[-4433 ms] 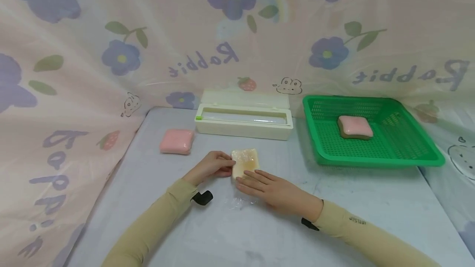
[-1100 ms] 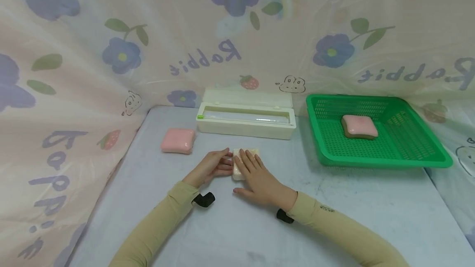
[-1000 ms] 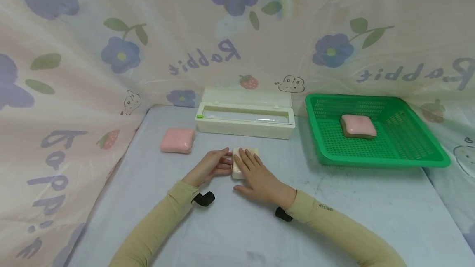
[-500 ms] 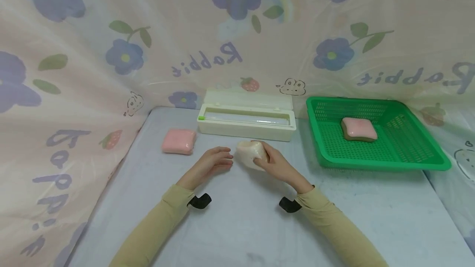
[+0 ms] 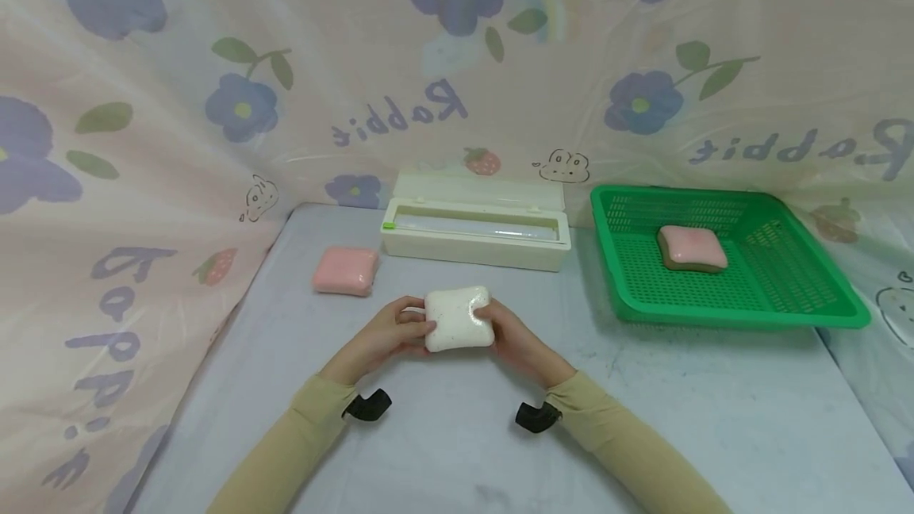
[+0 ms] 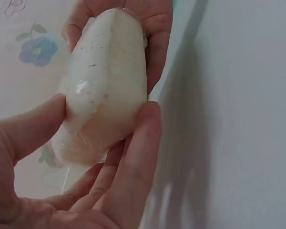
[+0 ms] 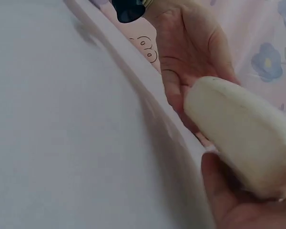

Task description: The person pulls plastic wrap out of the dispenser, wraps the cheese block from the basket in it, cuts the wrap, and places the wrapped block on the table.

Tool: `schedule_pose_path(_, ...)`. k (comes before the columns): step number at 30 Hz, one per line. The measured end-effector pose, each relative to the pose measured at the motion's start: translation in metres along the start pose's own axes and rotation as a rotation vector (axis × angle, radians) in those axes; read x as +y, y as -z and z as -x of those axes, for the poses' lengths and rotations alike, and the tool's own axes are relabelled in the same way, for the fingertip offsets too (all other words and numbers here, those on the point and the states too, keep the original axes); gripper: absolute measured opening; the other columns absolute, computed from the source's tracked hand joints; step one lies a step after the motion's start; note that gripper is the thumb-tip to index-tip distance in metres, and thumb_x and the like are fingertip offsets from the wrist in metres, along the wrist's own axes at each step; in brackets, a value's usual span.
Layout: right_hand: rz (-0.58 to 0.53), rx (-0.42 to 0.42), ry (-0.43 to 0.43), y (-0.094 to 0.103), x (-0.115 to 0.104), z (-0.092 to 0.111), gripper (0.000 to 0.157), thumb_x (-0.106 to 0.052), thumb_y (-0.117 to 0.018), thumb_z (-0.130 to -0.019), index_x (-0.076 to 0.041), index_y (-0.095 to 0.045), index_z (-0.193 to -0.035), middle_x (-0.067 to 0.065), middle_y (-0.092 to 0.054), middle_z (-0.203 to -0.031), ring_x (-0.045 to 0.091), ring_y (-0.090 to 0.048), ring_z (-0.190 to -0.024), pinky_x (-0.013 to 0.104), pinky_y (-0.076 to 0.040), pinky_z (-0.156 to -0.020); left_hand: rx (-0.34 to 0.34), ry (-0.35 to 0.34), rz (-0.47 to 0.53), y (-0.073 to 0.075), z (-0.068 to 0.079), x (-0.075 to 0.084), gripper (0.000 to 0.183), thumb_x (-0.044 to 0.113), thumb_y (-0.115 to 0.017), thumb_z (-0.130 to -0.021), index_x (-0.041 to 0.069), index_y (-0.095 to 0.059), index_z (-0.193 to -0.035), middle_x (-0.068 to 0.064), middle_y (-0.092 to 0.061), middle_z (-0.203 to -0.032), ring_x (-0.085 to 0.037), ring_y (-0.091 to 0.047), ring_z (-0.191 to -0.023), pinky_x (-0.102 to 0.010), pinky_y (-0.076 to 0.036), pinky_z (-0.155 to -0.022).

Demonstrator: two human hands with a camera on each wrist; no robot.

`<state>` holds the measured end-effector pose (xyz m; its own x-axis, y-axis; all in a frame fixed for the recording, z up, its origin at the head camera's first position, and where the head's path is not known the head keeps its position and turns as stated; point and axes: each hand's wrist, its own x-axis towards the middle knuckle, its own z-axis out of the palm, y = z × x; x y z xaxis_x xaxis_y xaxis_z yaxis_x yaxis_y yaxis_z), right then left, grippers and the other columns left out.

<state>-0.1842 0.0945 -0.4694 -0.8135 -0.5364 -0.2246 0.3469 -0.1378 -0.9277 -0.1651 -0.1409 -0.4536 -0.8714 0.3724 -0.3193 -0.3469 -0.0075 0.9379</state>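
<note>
A white, puffy square block like a slice of toast (image 5: 457, 322), wrapped in clear film, is held above the table between both hands. Its upper face is white with tiny dark specks. My left hand (image 5: 385, 335) grips the left edge, thumb on top and fingers beneath. My right hand (image 5: 517, 339) grips the right edge in the same way, its fingers mostly hidden under the block. Seen from the left wrist, the film-wrapped toast block (image 6: 105, 81) shows a pale yellowish side with wrinkled film. From the right wrist, the toast block (image 7: 243, 133) appears edge-on between the two hands.
Behind the hands stands a white cling film dispenser (image 5: 474, 252), lid up, with a roll inside. A pink square block (image 5: 346, 271) lies at the left. On the right, a green basket (image 5: 743, 314) holds a pink-topped brown block (image 5: 693, 248). Patterned cloth hangs behind.
Earlier the toast block lay on the table, its browned face up, then under the right hand's flat fingers. The right hand lifted and turned it; now the left hand grips it too.
</note>
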Motion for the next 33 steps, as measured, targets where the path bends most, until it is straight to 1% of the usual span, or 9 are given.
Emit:
schedule_pose_path(3, 0.095, 0.042, -0.038, -0.009, 0.004, -0.002, 0.053, -0.025, -0.048, -0.097, 0.001, -0.034, -0.141, 0.01, -0.051, -0.125, 0.015, -0.053, -0.102, 0.027, -0.046, -0.085, 0.045, 0.003, -0.022, 0.014, 0.009, -0.006, 0.056, 0.015, -0.066, -0.092, -0.005, -0.038, -0.136, -0.022, -0.057, -0.121, -0.027, -0.064, -0.095, -0.043, -0.056, -0.082)
schedule_pose_path(6, 0.109, 0.076, -0.093, -0.02, 0.006, -0.005, 0.054, -0.029, -0.055, -0.095, 0.004, -0.037, -0.134, 0.017, -0.048, -0.126, 0.021, -0.057, -0.102, 0.032, -0.05, -0.085, 0.092, 0.012, -0.039, 0.034, 0.02, -0.011, 0.058, 0.016, -0.067, -0.091, -0.005, -0.038, -0.136, -0.021, -0.06, -0.12, -0.025, -0.065, -0.094, -0.041, -0.056, -0.081)
schedule_pose_path(9, 0.032, 0.057, -0.115, -0.034, 0.008, -0.01, 0.045, -0.026, -0.054, -0.094, 0.003, -0.038, -0.124, 0.018, -0.042, -0.124, 0.025, -0.058, -0.102, 0.038, -0.052, -0.089, 0.139, 0.023, -0.042, 0.055, 0.03, -0.015, 0.057, 0.016, -0.069, -0.09, -0.006, -0.038, -0.133, -0.017, -0.064, -0.112, -0.023, -0.065, -0.089, -0.039, -0.057, -0.078)
schedule_pose_path(12, -0.071, -0.002, -0.115, -0.047, 0.008, -0.017, 0.037, -0.022, -0.048, -0.096, 0.003, -0.041, -0.121, 0.017, -0.044, -0.123, 0.027, -0.057, -0.106, 0.041, -0.048, -0.096, 0.201, 0.031, -0.025, 0.073, 0.043, -0.016, 0.049, 0.014, -0.07, -0.089, -0.005, -0.042, -0.124, -0.012, -0.067, -0.101, -0.021, -0.066, -0.084, -0.037, -0.057, -0.076)
schedule_pose_path(16, -0.19, -0.089, -0.129, -0.061, 0.012, -0.033, 0.04, -0.021, -0.044, -0.099, 0.006, -0.044, -0.129, 0.02, -0.051, -0.127, 0.03, -0.055, -0.113, 0.044, -0.043, -0.102, 0.263, 0.022, -0.017, 0.096, 0.059, -0.016, 0.037, 0.014, -0.07, -0.089, -0.002, -0.048, -0.115, -0.006, -0.068, -0.094, -0.018, -0.066, -0.082, -0.036, -0.057, -0.076)
schedule_pose_path(20, -0.266, -0.141, -0.141, -0.074, 0.018, -0.048, 0.048, -0.023, -0.045, -0.098, 0.008, -0.042, -0.134, 0.022, -0.05, -0.132, 0.034, -0.051, -0.12, 0.045, -0.039, -0.105, 0.333, 0.013, -0.041, 0.117, 0.074, -0.017, 0.04, 0.017, -0.072, -0.088, -0.001, -0.052, -0.117, -0.003, -0.068, -0.095, -0.015, -0.066, -0.084, -0.034, -0.057, -0.078)
schedule_pose_path(26, -0.283, -0.17, -0.128, -0.094, 0.025, -0.063, 0.054, -0.026, -0.041, -0.097, 0.012, -0.038, -0.135, 0.023, -0.045, -0.138, 0.036, -0.041, -0.13, 0.044, -0.034, -0.109, 0.454, 0.01, -0.072, 0.134, 0.084, -0.019, 0.051, 0.023, -0.074, -0.086, -0.006, -0.054, -0.122, -0.001, -0.063, -0.096, -0.011, -0.063, -0.086, -0.032, -0.057, -0.079)
schedule_pose_path(30, -0.262, -0.144, -0.117, -0.102, 0.028, -0.071, 0.044, -0.028, -0.043, -0.098, 0.006, -0.044, -0.126, 0.022, -0.046, -0.137, 0.036, -0.042, -0.129, 0.043, -0.037, -0.107, 0.491, 0.024, -0.112, 0.138, 0.086, -0.017, 0.057, 0.027, -0.072, -0.087, -0.009, -0.051, -0.127, -0.001, -0.062, -0.099, -0.009, -0.063, -0.086, -0.029, -0.056, -0.079)
schedule_pose_path(33, -0.241, -0.129, -0.108, -0.106, 0.027, -0.074, 0.042, -0.029, -0.045, -0.098, 0.004, -0.044, -0.123, 0.022, -0.046, -0.138, 0.035, -0.043, -0.129, 0.042, -0.038, -0.106, 0.53, 0.025, -0.166, 0.139, 0.084, -0.016, 0.062, 0.031, -0.071, -0.088, -0.01, -0.05, -0.129, -0.001, -0.062, -0.1, -0.008, -0.063, -0.085, -0.028, -0.056, -0.079)
